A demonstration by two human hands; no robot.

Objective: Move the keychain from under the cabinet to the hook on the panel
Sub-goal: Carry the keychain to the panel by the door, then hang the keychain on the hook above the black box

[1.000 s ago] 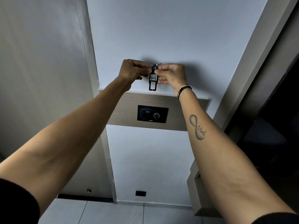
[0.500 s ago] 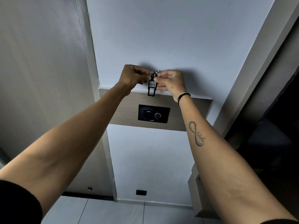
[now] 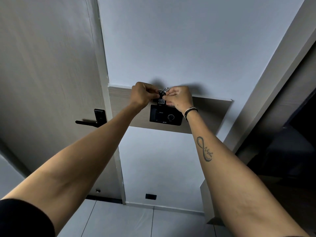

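A black keychain [image 3: 161,99] with a white label and a silver ring at its top is pinched between both hands, held against the upper part of the wooden panel [image 3: 208,115] on the wall. My left hand [image 3: 142,95] grips it from the left and my right hand [image 3: 179,98] from the right, fingertips at the ring. Any hook on the panel is hidden behind my fingers. Just below the keychain, a black switch plate [image 3: 166,116] with a round dial is set into the panel.
A pale door with a black lever handle [image 3: 93,120] stands at the left. A grey door frame [image 3: 266,86] runs diagonally at the right, with a dark opening beyond it. A black socket [image 3: 150,196] sits low on the wall above the tiled floor.
Both hands and the keychain have come down from the bare wall to the panel's top edge, just above the switch plate. The view has tilted down, so the door handle now shows.
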